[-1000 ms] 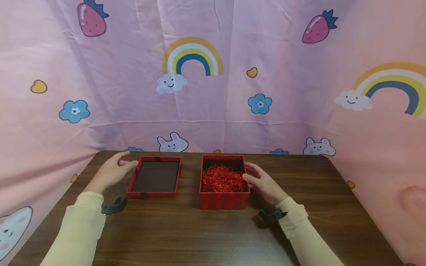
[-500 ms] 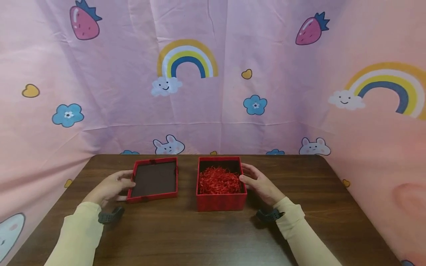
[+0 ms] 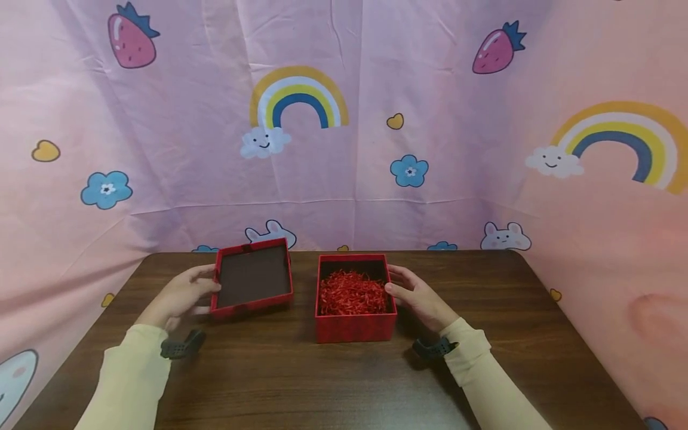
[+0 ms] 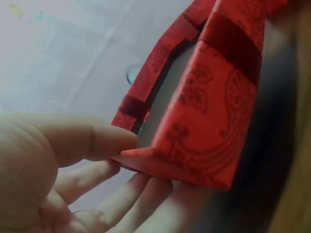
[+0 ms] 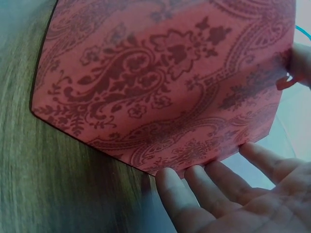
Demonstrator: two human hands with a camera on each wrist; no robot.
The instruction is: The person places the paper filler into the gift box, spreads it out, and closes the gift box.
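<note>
My left hand [image 3: 180,295] grips the left edge of a red box lid [image 3: 255,276], thumb over the rim and fingers beneath. The lid is raised and tilted, its dark inner side facing up. In the left wrist view the lid's patterned outer side [image 4: 214,102] shows a paisley print. To its right stands a matching red gift box [image 3: 355,328], uncovered, with red shredded paper [image 3: 352,292] inside. My right hand [image 3: 421,298] holds the box's right wall, thumb at the top rim. Close up in the right wrist view, the fingertips [image 5: 167,179] touch the patterned wall [image 5: 146,73].
Both objects are over a dark wooden table [image 3: 301,382]. A pink and lilac printed cloth [image 3: 317,173] hangs behind the table and along both sides. Each wrist wears a dark band, such as the right wristband [image 3: 434,347].
My left hand has come down to the lid, taken hold of its left edge, and lifted and tilted it. The right hand stays at the box. The head view has shifted slightly.
</note>
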